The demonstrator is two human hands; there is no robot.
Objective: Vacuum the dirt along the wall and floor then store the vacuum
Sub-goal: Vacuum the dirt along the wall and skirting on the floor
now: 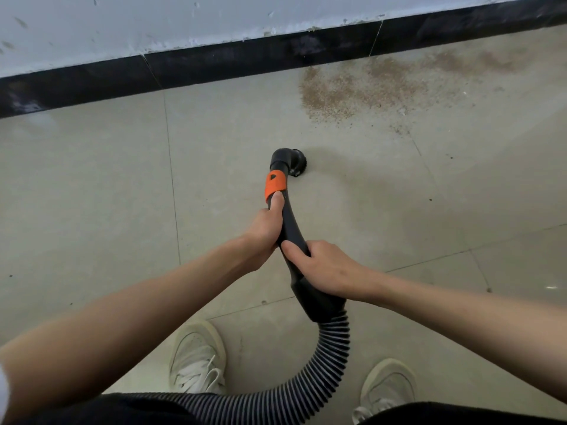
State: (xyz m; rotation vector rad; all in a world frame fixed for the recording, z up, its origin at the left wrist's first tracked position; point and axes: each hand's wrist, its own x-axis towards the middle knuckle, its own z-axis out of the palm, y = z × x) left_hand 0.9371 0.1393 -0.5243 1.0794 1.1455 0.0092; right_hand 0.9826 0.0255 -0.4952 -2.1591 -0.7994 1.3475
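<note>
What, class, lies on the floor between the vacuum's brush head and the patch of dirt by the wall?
Nothing visible. Only bare floor tile separates the brush head from the dirt patch, which lies beyond it to the right, against the black skirting. Both hands, left hand and right hand, grip the wand.

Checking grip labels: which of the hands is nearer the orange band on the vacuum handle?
Left. The left hand grips just below the orange band, thumb touching it; the right hand grips farther down, near the hose.

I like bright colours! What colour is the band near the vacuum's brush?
Orange band, on the black wand, seen in the head view.
</note>
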